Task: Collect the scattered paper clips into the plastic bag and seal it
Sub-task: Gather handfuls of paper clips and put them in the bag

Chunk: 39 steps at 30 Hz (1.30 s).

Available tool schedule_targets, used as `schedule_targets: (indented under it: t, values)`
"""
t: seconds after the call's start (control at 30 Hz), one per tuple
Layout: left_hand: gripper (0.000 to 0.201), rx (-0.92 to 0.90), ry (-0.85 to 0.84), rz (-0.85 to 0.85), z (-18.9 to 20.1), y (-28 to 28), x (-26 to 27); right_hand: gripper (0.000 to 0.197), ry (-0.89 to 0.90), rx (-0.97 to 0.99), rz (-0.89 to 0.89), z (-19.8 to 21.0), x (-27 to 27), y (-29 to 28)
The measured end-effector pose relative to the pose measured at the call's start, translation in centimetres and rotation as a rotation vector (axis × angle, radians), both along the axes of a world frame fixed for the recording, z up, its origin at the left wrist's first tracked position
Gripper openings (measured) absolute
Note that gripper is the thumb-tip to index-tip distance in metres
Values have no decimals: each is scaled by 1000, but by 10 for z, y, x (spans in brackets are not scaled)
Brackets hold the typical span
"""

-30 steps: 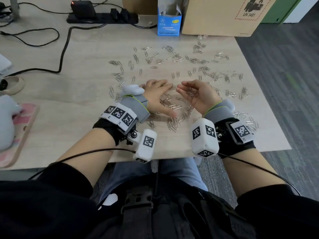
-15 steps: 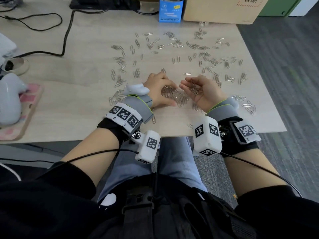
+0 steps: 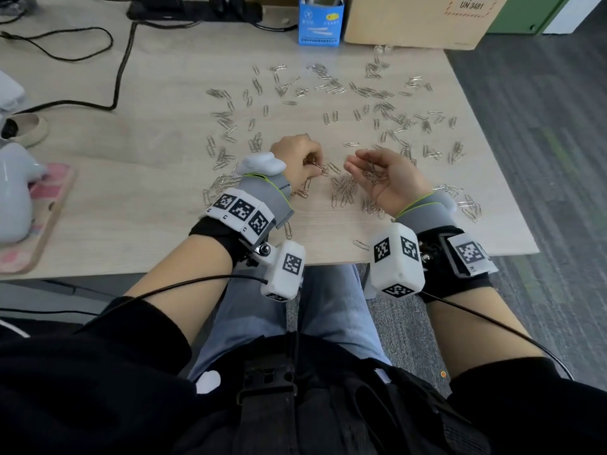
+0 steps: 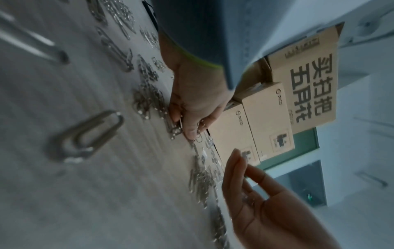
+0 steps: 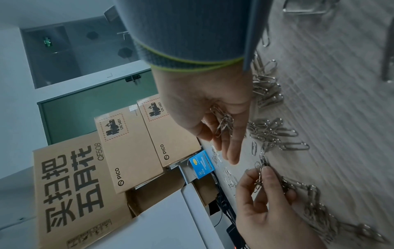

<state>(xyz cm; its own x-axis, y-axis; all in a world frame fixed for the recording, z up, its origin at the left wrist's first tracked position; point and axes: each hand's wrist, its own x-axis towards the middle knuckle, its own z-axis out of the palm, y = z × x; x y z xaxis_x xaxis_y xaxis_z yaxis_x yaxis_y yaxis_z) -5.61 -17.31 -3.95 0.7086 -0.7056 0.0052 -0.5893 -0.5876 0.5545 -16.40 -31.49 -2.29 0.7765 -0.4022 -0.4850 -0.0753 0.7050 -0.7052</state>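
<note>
While the right hand (image 3: 389,182) cups paper clips (image 3: 372,174) (palm up), left hand (image 3: 297,162) fingers (image 5: 269,178) pinch more.

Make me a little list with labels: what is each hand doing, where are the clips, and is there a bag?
left hand: knuckles up, fingers curled, pinching a few paper clips at the table
right hand: palm up, cupped, holding a small heap of clips
loose clips: scattered across the wooden table, with a small pile between the hands
plastic bag: not seen in any view
behind the clips: blue box, cardboard box
</note>
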Motion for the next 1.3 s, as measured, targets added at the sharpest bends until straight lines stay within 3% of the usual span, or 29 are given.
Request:
schedule_targets:
  t: [0.17,0.4,0.6,0.73,0.83,0.93,1.03,1.1,1.2,1.3]
  values:
    - [7,-279,319,153,6,9,11,21,-3,7,-2,2,4,-2]
    - [16,-506,610,16,33,5,20,24,-13,56,89,8,24,12]
    - [11,-366,426,-93,38,-9,19,47,-49,165,282,13,47,29]
    - [20,-239,133,-125,39,-12,23,36,46,190,236,14,62,33]
    - [25,-314,93,-142,41,-4,35,32,12,235,191,12,73,34]
    - [22,-432,120,-28,38,11,55,28,15,268,144,10,81,33]
    - [27,-411,27,185,34,26,84,32,38,264,137,9,88,31]
    - [35,-275,-15,300,23,34,103,31,44,273,128,7,90,30]
    - [52,-10,13,383,8,38,122,31,61,275,132,6,94,31]
    - [57,144,28,439,0,36,126,31,74,277,138,4,94,32]
